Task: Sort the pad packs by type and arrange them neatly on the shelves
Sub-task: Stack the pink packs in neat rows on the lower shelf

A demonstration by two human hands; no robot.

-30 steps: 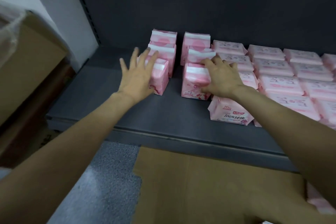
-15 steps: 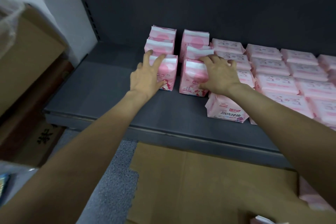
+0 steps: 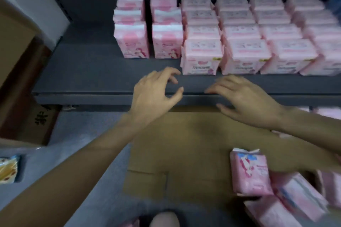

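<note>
Both hands off packs since half second ago, pulled back to shelf (image 3: 103,69) front edge; I see left hand (image 3: 154,91) loosely curled, empty; right hand (image 3: 243,97) fingers spread, empty; tall packs (image 3: 149,29) stand in two squared columns on shelf, touching wide packs (image 3: 245,42) rightward; loose packs (image 3: 252,173) below shelf, likely next.

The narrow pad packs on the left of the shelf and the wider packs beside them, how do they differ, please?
The narrow pad packs stand taller in two columns; the wider packs sit squatter in several columns. The narrow ones have white tops; the wider ones have pink tops. Both are pink and rest on the shelf.
</note>
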